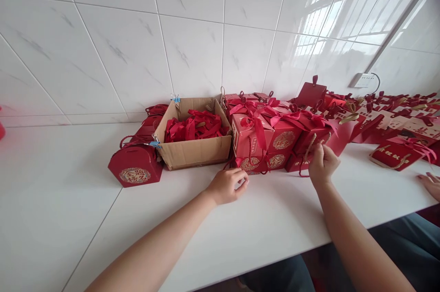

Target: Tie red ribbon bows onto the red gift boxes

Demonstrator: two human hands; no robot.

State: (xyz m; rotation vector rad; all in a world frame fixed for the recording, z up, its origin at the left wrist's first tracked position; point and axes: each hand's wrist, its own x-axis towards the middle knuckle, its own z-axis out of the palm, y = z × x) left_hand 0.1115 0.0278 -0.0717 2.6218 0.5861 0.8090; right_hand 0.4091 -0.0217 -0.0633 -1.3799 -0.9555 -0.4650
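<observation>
Red gift boxes (252, 134) with ribbon bows stand stacked in two layers in the middle of the table. My right hand (323, 166) is closed at the right end of this stack, its fingers pinched at the beige cord handle (311, 141) of a red gift box (303, 140). The fingertips partly hide the cord. Just in front of the lower boxes, my left hand (229, 186) rests low over the table with fingers loosely bent, a gap beside the thumb and nothing visible in it. Left of the stack sits an open cardboard box (195, 154) full of red ribbons (194, 126).
A round-topped red box (135, 166) stands left of the carton, whose edges carry blue binder clips (155, 144). Many more red boxes (395, 120) crowd the right side, with one lying box (395, 154) in front. Another person's hand (431, 185) lies at the right edge.
</observation>
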